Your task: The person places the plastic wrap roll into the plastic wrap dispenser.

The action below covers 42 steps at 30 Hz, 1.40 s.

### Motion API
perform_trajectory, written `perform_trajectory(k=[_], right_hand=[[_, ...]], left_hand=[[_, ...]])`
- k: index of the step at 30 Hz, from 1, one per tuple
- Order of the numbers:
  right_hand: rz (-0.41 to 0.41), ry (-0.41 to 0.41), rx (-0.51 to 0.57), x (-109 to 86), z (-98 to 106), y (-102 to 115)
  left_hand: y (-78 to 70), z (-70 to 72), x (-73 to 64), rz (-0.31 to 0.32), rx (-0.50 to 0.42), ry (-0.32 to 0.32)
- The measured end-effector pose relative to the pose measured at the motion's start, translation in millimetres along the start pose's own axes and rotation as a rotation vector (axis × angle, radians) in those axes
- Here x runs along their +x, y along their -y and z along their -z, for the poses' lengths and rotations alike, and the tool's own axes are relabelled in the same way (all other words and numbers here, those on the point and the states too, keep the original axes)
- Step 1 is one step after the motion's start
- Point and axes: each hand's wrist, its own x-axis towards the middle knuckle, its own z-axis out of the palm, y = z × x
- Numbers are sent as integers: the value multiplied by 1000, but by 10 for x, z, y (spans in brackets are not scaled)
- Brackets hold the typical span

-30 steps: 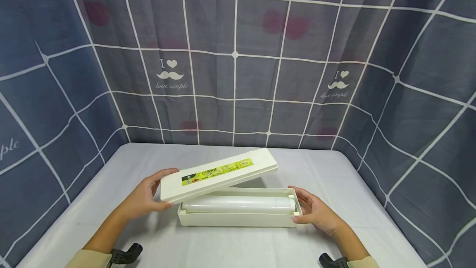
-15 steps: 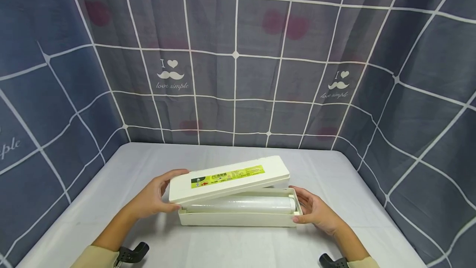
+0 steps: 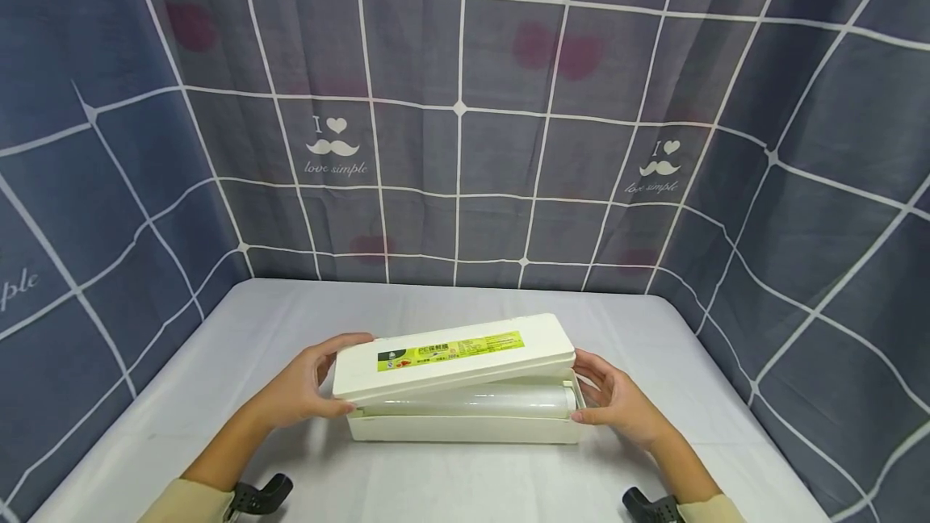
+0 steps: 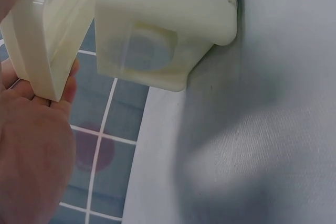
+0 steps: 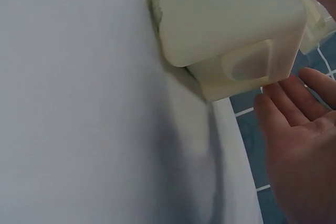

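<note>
A cream plastic wrap box [image 3: 465, 429] rests on the white-covered table, with a white roll of cling film [image 3: 479, 403] lying inside. Over it the lid [image 3: 541, 337], with a yellow-green label, sits askew, tilted up toward its far right corner and covering the back of the box. My left hand [image 3: 294, 386] grips the lid's left end between thumb and fingers. At the box's right end is my right hand [image 3: 621, 402], thumb at the front corner and fingers behind, close to the lid's corner. The right wrist view shows those fingertips [image 5: 270, 90] at the box's end edge.
A white cloth covers the table [image 3: 182, 402]. Dark blue-grey checked curtains [image 3: 458, 144] enclose the back and both sides. A black strap-on device [image 3: 261, 495] is worn on each wrist.
My left hand has brought the lid rightward and down over the box. My right fingers have risen slightly at the box's end, near the lid's corner; the box has stayed in place.
</note>
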Motion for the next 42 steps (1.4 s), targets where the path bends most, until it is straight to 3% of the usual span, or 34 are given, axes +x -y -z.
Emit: perform_trajectory(k=[8, 14, 19, 28, 42], right_hand=[[46, -58, -120, 148, 32, 165], [55, -32, -220, 277, 82, 269], [67, 27, -219, 348, 108, 349], [-3, 101, -165, 394, 111, 390], [38, 144, -114, 419, 95, 379]], left_hand=[[0, -14, 25, 26, 0, 13], [-1, -17, 34, 17, -11, 30], [-1, -24, 43, -6, -35, 53], [-5, -28, 57, -24, -50, 74], [9, 1, 59, -39, -46, 116]])
